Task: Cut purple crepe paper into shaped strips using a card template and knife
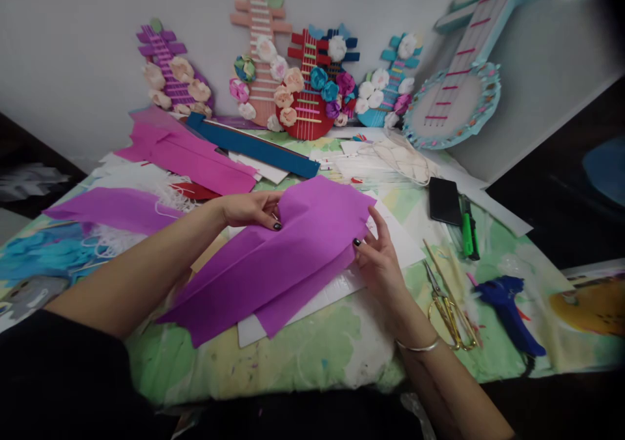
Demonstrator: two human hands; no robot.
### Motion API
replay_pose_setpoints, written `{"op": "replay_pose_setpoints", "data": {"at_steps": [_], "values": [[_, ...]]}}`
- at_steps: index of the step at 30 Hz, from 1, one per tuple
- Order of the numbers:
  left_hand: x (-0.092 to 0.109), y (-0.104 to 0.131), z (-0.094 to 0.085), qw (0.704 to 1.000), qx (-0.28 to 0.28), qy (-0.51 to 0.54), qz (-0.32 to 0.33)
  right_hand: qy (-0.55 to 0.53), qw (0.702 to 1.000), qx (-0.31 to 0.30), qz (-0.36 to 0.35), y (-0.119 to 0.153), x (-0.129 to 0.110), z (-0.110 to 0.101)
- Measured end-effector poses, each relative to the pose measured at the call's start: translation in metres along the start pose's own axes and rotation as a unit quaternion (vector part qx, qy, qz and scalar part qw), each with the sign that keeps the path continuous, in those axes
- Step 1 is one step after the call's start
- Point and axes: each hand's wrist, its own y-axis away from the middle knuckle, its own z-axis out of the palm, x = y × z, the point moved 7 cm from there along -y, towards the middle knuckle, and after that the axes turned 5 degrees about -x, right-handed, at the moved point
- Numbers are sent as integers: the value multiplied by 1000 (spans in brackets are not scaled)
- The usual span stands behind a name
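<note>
the left hand (256, 211) and the right hand (381, 258) are both holding the purple sheet (293, 245). gold scissors (449, 319) lie at right.

Covered, cropped and blurred parts around the desk (312, 362)
The purple sheet (293, 251) hides much of a white board (247, 334). The red instrument (319, 126) partly covers a dark blue one (350, 56); the top edge crops the large pale-blue instrument (452, 92). An orange shape (588, 306) at right is too blurred to identify.
</note>
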Motion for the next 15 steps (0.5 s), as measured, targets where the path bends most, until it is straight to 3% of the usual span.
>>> {"op": "replay_pose_setpoints", "data": {"at_steps": [3,9,12,15], "values": [[6,0,18,1000,-14,18,6,1,1000,7,-31,0,-5,-3],[2,2,51,991,-102,27,-80,13,985,52,-164,6,-41,-17],[3,-2,47,987,-127,-4,-99,16,976,97,-192,7,-47,-25],[3,-16,28,988,-111,-77,-79,26,973,154,-172,4,-37,-36]]}}
